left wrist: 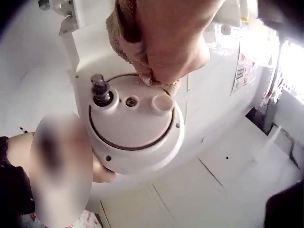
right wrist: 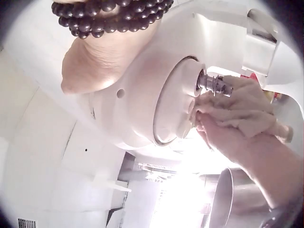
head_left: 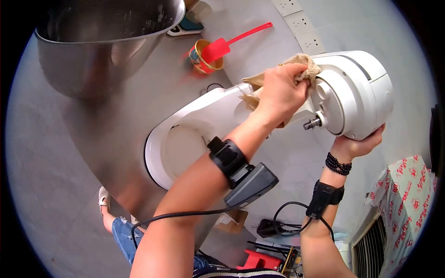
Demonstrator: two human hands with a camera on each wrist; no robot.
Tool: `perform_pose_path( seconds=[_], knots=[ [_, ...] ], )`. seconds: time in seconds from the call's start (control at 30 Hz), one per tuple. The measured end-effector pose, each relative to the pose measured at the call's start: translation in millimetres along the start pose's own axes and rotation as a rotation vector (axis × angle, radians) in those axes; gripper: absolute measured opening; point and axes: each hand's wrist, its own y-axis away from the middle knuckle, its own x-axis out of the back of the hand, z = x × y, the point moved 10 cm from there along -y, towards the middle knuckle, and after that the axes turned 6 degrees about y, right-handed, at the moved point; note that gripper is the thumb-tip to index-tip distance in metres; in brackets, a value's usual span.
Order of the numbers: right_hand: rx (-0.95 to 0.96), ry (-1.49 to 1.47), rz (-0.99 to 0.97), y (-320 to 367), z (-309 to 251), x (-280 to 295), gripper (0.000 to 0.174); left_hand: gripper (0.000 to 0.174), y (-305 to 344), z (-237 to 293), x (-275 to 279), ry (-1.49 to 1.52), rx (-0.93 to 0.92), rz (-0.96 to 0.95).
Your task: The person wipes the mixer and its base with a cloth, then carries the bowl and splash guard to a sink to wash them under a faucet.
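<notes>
A white stand mixer point(head_left: 366, 88) has its head tilted back, its round underside and metal attachment shaft point(head_left: 312, 123) exposed. My left hand point(head_left: 282, 90) grips a beige cloth point(head_left: 306, 65) against the head, beside the rim of the round plate. In the left wrist view the cloth point(left wrist: 126, 42) bunches under the fingers and touches the plate's edge. Cupped round the lower side of the head is my right hand point(head_left: 361, 144), with dark beads at its wrist; some of its fingers are hidden behind the casing. The mixer's base point(head_left: 183, 150) carries no bowl.
On the grey table point(head_left: 111, 125), a large metal bowl point(head_left: 99, 65) stands at the far left. A red spatula point(head_left: 241, 34) leans in a colourful tub point(head_left: 200, 63) behind the mixer. Wall sockets point(head_left: 299, 23) line the back. A red-printed cover point(head_left: 403, 190) hangs at right, near a red stool point(head_left: 259, 260).
</notes>
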Motion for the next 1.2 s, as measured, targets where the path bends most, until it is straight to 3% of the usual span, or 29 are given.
perform_pose_path(
  seconds=[0.03, 0.1, 0.17, 0.23, 0.33, 0.47, 0.57, 0.6, 0.63, 0.73, 0.83, 1.0, 1.07, 1.1, 1.2],
  knots=[
    [-0.063, -0.074, 0.023, 3, 4, -1, 0.046, 0.023, 5, -12, -6, -0.033, 0.0, -0.02],
    [0.021, -0.033, -0.041, -1, 4, -1, 0.048, 0.021, 14, -26, -19, -0.093, -0.011, -0.069],
    [0.006, -0.338, -0.095, -7, 9, -1, 0.063, 0.015, 18, -32, -22, -0.007, -0.017, -0.02],
    [0.214, -0.04, -0.092, -5, -7, 5, 0.062, 0.008, 15, -26, -19, 0.048, 0.038, -0.022],
    [0.24, -0.014, -0.102, -3, -9, 0, 0.061, 0.017, 1, 15, -3, -0.082, -0.25, 0.054],
    [0.217, -0.094, -0.146, -3, 5, 6, 0.06, 0.01, 1, 50, 2, -0.058, -0.585, 0.05],
    [0.114, 0.065, -0.054, 4, 4, 4, 0.054, 0.011, -3, 4, -3, 0.072, -0.192, 0.061],
    [-0.041, -0.121, -0.036, -1, 19, 7, 0.054, 0.012, -2, -14, -9, 0.103, -0.026, -0.005],
    [-0.195, -0.308, -0.017, -2, 34, 8, 0.055, 0.014, 3, -24, -15, 0.131, 0.029, -0.013],
    [-0.117, -0.148, -0.009, -4, 26, 10, 0.056, 0.021, 20, -46, -28, 0.142, 0.195, -0.026],
    [-0.201, -0.311, -0.005, -5, 37, 12, 0.054, 0.022, 35, -64, -45, 0.255, 0.304, -0.082],
    [-0.164, -0.021, 0.005, -2, 29, 13, 0.058, 0.014, 75, -83, -93, 0.812, 0.699, -0.347],
    [-0.311, -0.191, 0.006, -1, 40, 10, 0.058, 0.014, 89, -84, -106, 0.811, 0.641, -0.316],
    [-0.261, -0.197, -0.006, -4, 35, 8, 0.057, 0.013, 93, -74, -109, 0.811, 0.611, -0.304],
    [-0.076, -0.133, 0.025, -5, 23, 8, 0.053, 0.016, 116, -68, -116, 1.154, 0.861, -0.106]
  ],
)
